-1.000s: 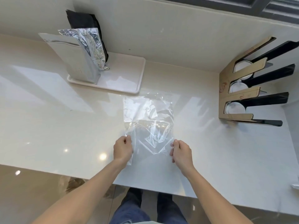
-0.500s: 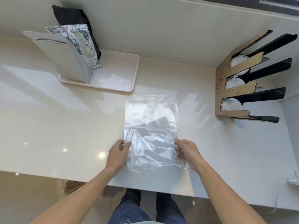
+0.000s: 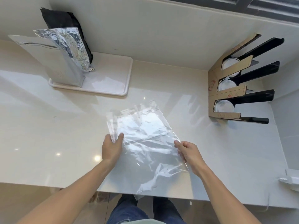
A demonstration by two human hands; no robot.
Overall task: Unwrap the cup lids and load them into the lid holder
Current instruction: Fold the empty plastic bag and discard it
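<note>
A clear, empty plastic wrapper [image 3: 145,141] lies spread on the pale counter, its near end hanging over the front edge. My left hand [image 3: 112,148] pinches its left edge. My right hand [image 3: 188,153] pinches its right edge. At the right stands the lid holder [image 3: 229,94], a brown and black rack with three slots. White cup lids [image 3: 224,107] show in each slot.
A white tray [image 3: 113,84] at the back left carries a silver foil bag [image 3: 64,62] and a black bag [image 3: 63,18]. The wall runs behind them. A small white object [image 3: 289,181] lies at the right edge of the counter [image 3: 48,135].
The wrapper has been flattened and pulled toward me, so its near end now overhangs the counter edge. Both hands have spread apart along its sides.
</note>
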